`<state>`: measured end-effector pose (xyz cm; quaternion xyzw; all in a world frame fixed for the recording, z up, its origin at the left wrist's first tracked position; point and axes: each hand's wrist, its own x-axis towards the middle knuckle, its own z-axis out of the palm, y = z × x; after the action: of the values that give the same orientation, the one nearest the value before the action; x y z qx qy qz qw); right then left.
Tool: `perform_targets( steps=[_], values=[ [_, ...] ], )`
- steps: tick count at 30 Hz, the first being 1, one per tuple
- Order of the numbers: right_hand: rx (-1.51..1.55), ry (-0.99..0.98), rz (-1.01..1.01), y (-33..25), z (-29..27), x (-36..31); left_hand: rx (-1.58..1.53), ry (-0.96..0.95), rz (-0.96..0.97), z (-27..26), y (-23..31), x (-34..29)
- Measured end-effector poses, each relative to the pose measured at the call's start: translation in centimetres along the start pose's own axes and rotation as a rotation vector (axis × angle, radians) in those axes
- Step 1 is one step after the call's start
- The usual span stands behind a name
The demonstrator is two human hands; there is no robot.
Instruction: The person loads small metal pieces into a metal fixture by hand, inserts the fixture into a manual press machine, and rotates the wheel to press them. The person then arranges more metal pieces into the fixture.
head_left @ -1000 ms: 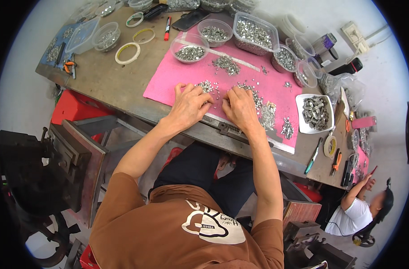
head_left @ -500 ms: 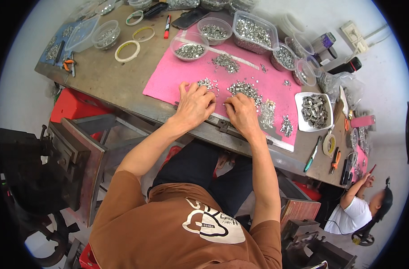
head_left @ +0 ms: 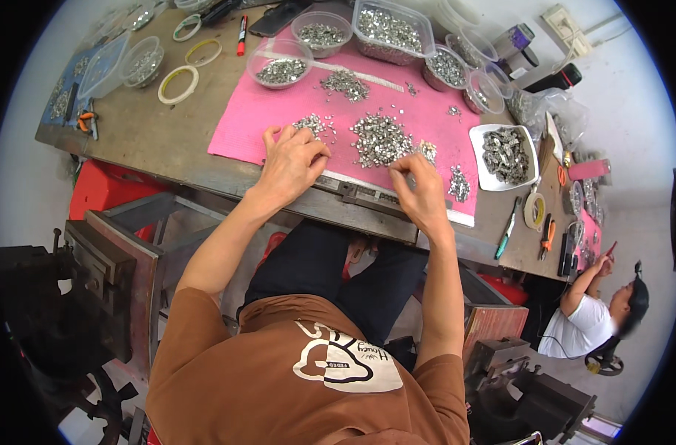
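Note:
My left hand (head_left: 293, 165) rests at the near edge of the pink mat (head_left: 234, 122), fingers bent, thumb and forefinger drawn together; anything between them is too small to make out. Just beyond it lies a small heap of shiny metal pieces (head_left: 313, 124). My right hand (head_left: 421, 191) is closed in a pinch to the right of a larger heap of metal pieces (head_left: 382, 139), and what it holds cannot be made out. It partly covers a heap of pale slim pieces (head_left: 427, 151). Between my hands, a narrow metal bar (head_left: 349, 192) runs along the table's front edge.
Plastic tubs of metal pieces (head_left: 388, 33) stand along the back. On the right are a white dish (head_left: 529, 172), a green-handled tool (head_left: 507, 230) and orange-handled pliers (head_left: 548, 236). Tape rolls (head_left: 178, 85) lie at left. Another person (head_left: 582, 319) sits at far right.
My right hand has moved right, away from my left hand, and now hides part of the pale slim pieces. The gap between the hands is wider, and the whole view has shifted.

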<state>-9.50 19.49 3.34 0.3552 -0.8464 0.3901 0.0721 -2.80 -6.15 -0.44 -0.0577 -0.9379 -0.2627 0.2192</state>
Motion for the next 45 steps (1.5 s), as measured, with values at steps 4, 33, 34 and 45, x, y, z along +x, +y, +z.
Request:
perform_targets(
  steps=[4,33,34,45],
  values=[
    [-0.008,-0.002,0.062,0.7,-1.5,-4.2,-0.037,-0.043,-0.017,0.1,0.0,0.4],
    [-0.168,0.011,-0.252,-0.1,5.3,3.7,-0.040,-0.067,-0.012,-0.1,0.3,0.4],
    [-0.197,0.022,-0.276,-0.1,6.3,4.6,-0.042,-0.057,-0.004,0.0,0.3,0.4],
    [-0.189,-0.047,-0.242,0.0,7.5,5.5,-0.053,-0.016,0.012,0.2,0.0,0.1]
  ],
)
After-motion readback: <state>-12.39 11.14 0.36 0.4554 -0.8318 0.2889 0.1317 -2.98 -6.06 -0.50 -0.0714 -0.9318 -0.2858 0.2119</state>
